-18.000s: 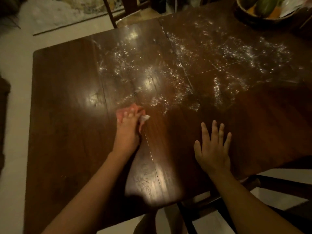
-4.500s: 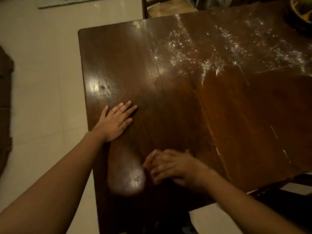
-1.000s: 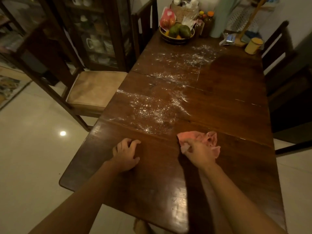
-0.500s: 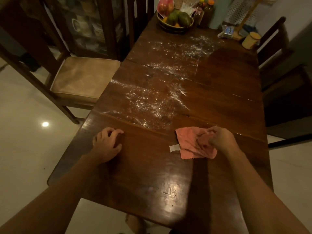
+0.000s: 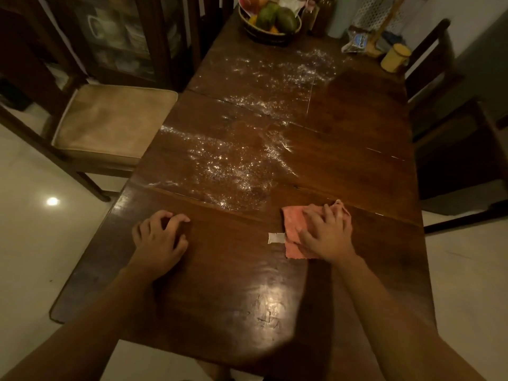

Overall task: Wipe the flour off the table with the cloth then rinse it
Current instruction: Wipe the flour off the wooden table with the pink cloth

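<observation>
One pink cloth lies flat on the near half of the dark wooden table, its white tag sticking out to the left. The right hand presses on it, fingers spread, palm down rather than clenched. Flour speckles the boards just beyond, reaching toward a fruit bowl and yellow cup. The left hand rests curled, gripping nothing. Half a second ago the cloth was pinched at one edge; it now sits flattened.
</observation>
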Action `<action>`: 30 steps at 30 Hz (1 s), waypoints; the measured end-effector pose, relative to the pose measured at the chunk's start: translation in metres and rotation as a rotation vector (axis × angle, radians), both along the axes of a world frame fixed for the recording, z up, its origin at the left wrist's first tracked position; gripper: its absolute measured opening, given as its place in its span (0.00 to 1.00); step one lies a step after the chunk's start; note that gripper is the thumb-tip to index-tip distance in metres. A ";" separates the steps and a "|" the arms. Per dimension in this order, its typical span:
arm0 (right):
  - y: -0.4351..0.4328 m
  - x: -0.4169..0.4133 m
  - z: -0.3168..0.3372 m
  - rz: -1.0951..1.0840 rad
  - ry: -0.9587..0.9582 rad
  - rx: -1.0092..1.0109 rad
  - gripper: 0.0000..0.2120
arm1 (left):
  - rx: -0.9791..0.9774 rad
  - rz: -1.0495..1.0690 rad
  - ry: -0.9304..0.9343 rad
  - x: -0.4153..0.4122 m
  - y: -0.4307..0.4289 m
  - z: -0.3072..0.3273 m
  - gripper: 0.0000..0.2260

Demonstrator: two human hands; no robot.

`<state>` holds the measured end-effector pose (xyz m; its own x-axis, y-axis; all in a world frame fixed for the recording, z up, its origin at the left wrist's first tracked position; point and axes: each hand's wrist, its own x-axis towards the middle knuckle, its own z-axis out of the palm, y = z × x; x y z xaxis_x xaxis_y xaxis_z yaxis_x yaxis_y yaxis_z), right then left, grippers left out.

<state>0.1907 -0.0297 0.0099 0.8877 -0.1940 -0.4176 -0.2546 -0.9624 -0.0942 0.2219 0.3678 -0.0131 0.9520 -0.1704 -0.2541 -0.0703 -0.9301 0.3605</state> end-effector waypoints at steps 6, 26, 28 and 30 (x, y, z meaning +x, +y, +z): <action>0.044 -0.010 -0.027 -0.094 -0.040 0.007 0.38 | 0.042 -0.029 -0.084 -0.005 -0.001 -0.009 0.22; 0.099 0.003 -0.042 0.604 -0.177 0.063 0.28 | 0.007 -0.068 -0.136 0.024 0.038 -0.011 0.22; 0.079 0.005 -0.039 0.414 -0.140 -0.017 0.32 | -0.007 -0.058 -0.147 0.025 0.039 -0.010 0.21; 0.079 0.022 -0.038 0.205 -0.112 -0.063 0.35 | -0.014 -0.055 -0.162 0.026 0.039 -0.010 0.20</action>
<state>0.2127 0.0490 -0.0277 0.9514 -0.0276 -0.3067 -0.0448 -0.9978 -0.0491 0.2482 0.4071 -0.0233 0.9696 -0.2253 -0.0954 -0.1787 -0.9184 0.3530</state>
